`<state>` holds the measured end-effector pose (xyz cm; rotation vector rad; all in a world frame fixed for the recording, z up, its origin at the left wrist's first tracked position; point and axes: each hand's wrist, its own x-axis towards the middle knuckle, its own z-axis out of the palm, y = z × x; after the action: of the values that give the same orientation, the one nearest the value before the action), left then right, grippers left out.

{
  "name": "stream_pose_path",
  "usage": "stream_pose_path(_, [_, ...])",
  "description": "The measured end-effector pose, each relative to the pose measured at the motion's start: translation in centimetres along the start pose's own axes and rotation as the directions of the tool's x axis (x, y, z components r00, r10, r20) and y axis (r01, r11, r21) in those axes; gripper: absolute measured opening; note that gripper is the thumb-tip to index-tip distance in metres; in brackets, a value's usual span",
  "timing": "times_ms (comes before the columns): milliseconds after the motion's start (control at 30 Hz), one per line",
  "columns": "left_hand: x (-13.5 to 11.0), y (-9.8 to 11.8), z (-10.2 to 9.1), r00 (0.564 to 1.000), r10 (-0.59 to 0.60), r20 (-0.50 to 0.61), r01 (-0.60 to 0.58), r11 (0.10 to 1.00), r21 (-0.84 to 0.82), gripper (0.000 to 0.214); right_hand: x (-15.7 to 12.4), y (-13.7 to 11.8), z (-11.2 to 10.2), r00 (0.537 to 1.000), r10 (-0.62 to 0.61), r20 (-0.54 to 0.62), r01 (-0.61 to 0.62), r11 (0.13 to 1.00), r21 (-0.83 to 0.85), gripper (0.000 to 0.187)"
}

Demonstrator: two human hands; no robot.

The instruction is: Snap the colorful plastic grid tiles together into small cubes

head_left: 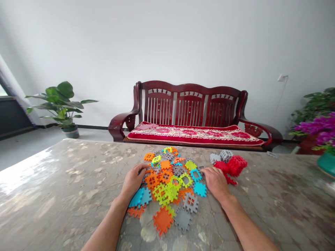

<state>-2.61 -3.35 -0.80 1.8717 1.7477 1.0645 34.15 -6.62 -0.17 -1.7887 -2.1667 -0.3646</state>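
Note:
A loose pile of interlocking plastic tiles with notched edges lies between my hands, in orange, lime green, blue and grey. My left hand (134,180) rests at the pile's left side, fingers loosely bent toward it, near an orange window tile (152,181) and above a blue tile (137,198). Across the pile, my right hand (216,180) reaches inward with its fingers extended, the tips beside a grey tile they partly cover. A blue frame tile (195,175) is just left of those fingertips. Neither hand visibly lifts a tile. Nearest me are a solid orange tile (163,220) and a grey tile (183,219).
Beyond my right hand sit a red assembled cube (237,165), other red pieces (222,166) and a grey assembled block (226,155). The table (86,195) has a patterned cover. Purple flowers (318,129) stand at its right; a wooden bench (190,104) is behind it.

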Motion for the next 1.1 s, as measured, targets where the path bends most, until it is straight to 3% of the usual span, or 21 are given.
stream_pose_path(433, [0.3,-0.6,0.1,0.999,-0.03,0.021,0.03,1.0,-0.001,0.032,-0.1,-0.2,0.1,1.0,0.027,-0.001,-0.026,0.999,0.034,0.029])
stream_pose_path(767, [0.4,-0.8,0.2,1.0,-0.009,0.025,0.009,1.0,-0.001,0.032,-0.9,1.0,0.2,0.952,0.184,-0.242,-0.132,0.967,0.216,0.042])
stream_pose_path(1100, [0.5,-0.6,0.1,1.0,-0.001,0.028,0.001,1.0,0.009,0.03,-0.4,-0.2,-0.2,0.996,0.051,-0.071,-0.051,0.999,-0.003,0.015])
